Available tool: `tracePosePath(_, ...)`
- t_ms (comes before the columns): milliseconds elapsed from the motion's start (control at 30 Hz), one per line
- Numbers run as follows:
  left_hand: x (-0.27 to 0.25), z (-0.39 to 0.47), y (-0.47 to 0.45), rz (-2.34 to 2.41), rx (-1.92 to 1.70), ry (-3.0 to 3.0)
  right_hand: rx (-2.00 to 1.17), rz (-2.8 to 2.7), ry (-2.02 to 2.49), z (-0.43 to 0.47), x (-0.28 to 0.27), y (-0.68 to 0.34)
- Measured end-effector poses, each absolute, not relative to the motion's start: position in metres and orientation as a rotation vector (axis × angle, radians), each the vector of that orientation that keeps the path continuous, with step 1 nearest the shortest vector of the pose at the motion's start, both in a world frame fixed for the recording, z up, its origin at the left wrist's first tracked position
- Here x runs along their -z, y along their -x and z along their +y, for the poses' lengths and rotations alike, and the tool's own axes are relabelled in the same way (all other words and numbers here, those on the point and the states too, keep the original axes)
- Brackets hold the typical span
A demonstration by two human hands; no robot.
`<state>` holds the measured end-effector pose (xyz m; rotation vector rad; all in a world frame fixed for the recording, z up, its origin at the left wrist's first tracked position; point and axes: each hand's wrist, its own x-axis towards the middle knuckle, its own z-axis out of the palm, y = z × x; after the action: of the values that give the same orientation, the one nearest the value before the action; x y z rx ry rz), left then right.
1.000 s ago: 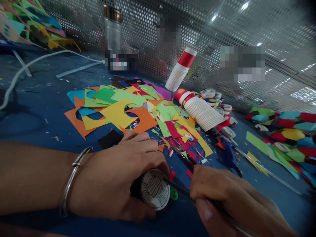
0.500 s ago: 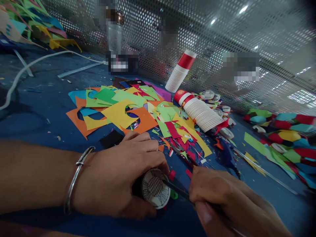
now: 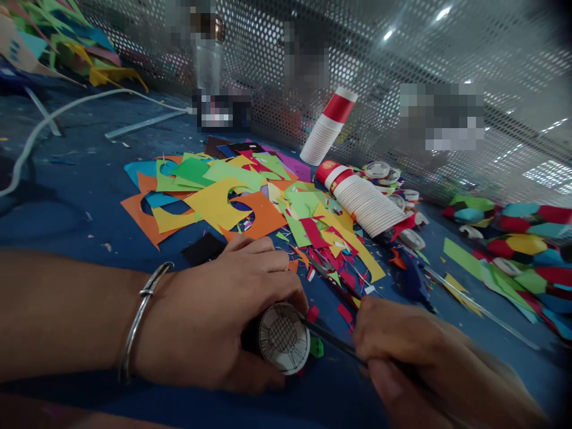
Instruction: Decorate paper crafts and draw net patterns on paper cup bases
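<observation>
My left hand [image 3: 236, 316], with a silver bangle at the wrist, is closed around a small drum-shaped piece [image 3: 285, 338]. This piece has a white round face, drawn with a black grid in the middle and lines fanning to the rim. Its side looks dark and is mostly hidden by my fingers. My right hand [image 3: 406, 345] grips a thin dark pen-like stick [image 3: 333, 339]. The stick's tip is at the upper right rim of the white face; whether it touches, I cannot tell. Beyond my right fingers lie dark-handled scissors [image 3: 333, 280], partly covered.
Coloured paper offcuts [image 3: 218, 196] and small scraps spread over the blue table [image 3: 80, 220]. One paper-cup stack [image 3: 328, 126] leans near the perforated metal screen [image 3: 263, 53]; another stack [image 3: 361, 196] lies down. A blue glue gun [image 3: 409, 277], a clear stick and colourful paper balls [image 3: 522, 244] are at right.
My right hand has shifted right and slightly down, drawing the stick's tip from over the white face back to its rim. My left hand keeps its hold on the drum-shaped piece.
</observation>
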<state>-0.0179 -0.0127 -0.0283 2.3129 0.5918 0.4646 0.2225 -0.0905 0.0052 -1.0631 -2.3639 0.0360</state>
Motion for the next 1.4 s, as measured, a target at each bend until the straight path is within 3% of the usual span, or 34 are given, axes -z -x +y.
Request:
tracePosePath(233,0.028,-0.014,0.017,0.627,-0.443,-2.291,-0.185,-2.271,1.108,-0.089,-0.007,-0.219)
tracePosePath(900,0.022,-0.015,0.016,0.646,-0.429,-2.289,0.077,-2.179,0.985,-0.085,0.009,-0.213)
tracePosePath(1400,0.024,-0.016,0.017,0.627,-0.477,-2.285,0.034,-2.137,1.092,-0.087,0.009,-0.207)
